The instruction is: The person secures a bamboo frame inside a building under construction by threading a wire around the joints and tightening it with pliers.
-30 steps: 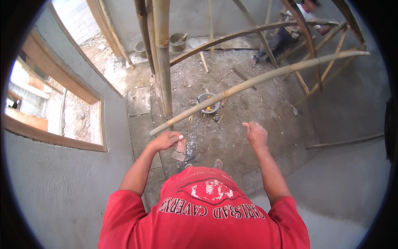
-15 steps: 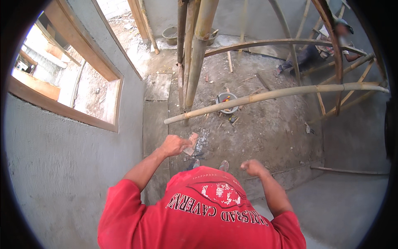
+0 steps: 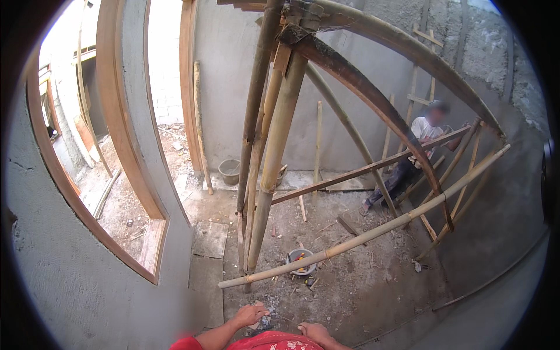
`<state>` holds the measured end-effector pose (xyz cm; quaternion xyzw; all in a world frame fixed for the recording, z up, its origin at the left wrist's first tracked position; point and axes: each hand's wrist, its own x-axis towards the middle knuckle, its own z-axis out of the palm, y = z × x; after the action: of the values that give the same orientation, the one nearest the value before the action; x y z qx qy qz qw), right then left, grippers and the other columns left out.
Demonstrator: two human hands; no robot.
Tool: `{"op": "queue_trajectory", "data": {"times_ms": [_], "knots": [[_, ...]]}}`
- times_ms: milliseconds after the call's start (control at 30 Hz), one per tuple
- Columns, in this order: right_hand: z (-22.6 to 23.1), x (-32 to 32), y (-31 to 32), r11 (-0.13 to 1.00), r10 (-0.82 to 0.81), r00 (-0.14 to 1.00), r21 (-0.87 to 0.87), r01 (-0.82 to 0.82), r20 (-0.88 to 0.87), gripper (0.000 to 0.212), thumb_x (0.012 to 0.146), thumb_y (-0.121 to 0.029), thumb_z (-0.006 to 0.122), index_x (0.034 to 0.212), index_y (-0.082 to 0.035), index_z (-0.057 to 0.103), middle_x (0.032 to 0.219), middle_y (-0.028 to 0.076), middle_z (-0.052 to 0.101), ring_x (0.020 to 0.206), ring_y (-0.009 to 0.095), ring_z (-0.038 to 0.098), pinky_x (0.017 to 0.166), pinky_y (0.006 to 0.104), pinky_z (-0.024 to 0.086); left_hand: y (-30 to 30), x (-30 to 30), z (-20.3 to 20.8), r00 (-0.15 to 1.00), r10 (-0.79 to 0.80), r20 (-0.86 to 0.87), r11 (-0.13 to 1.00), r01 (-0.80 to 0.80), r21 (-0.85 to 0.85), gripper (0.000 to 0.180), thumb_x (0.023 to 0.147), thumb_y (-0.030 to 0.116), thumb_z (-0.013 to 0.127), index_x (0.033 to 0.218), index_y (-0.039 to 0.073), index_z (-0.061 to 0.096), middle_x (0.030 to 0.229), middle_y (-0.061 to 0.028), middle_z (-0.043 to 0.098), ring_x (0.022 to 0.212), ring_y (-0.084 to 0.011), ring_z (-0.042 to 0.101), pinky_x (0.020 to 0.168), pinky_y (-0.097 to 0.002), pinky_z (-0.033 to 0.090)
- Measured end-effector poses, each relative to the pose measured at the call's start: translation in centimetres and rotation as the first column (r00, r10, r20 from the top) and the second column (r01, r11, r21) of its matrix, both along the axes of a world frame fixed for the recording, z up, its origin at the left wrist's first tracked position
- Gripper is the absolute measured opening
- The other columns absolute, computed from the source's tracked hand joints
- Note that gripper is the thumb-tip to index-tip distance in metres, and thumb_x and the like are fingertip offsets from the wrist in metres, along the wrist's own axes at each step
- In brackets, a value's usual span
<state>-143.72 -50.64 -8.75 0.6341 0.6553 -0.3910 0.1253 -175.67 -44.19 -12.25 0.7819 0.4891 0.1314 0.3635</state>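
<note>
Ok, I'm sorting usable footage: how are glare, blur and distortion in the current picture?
Head view: upper daylight beyond the wooden window frame burns out to white; head view: that frame bows markedly, inside a dark fisheye rim; head view: a smeared patch blurs the lower left wall, while the left hand and right hand look fairly clear.

Two Buckets (image 3: 230,179), One Basin (image 3: 306,270)

At the lower edge, one left grip (image 3: 249,315) and one right grip (image 3: 315,332) make two. One co-worker (image 3: 424,131) counts at right, one long foreground pole (image 3: 367,236) at lower centre, one wooden window frame (image 3: 119,134) at left.
</note>
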Motion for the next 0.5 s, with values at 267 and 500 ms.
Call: {"op": "queue_trajectory", "data": {"times_ms": [267,500], "knots": [[-4.1,2.6,-0.9,0.992,0.043,0.960,0.124,-0.008,-0.278,0.030,0.095,-0.037,0.065,0.114,-0.017,0.075,0.108,0.011,0.075,0.098,0.028,0.072,0.086,0.0389,0.054,1.3,-0.1,6.5,0.873,-0.404,-0.272,0.848,0.470,0.247,0.034,0.099,0.052,0.051,0.110,0.028,0.073,0.092,-0.0094,0.074,0.084,-0.0343,0.071,0.065,-0.0482,0.056],[5.6,-0.1,2.7,0.876,-0.067,0.837,0.369,0.310,-0.544,0.033,0.097,-0.037,0.064,0.120,-0.015,0.073,0.110,0.011,0.075,0.099,0.026,0.072,0.088,0.0377,0.054,2.4,-3.6,4.4,0.955,-0.203,-0.214,0.906,0.266,0.329,0.026,0.098,0.044,0.056,0.110,0.029,0.073,0.082,-0.0083,0.073,0.071,-0.0335,0.070,0.059,-0.0456,0.053]]}}
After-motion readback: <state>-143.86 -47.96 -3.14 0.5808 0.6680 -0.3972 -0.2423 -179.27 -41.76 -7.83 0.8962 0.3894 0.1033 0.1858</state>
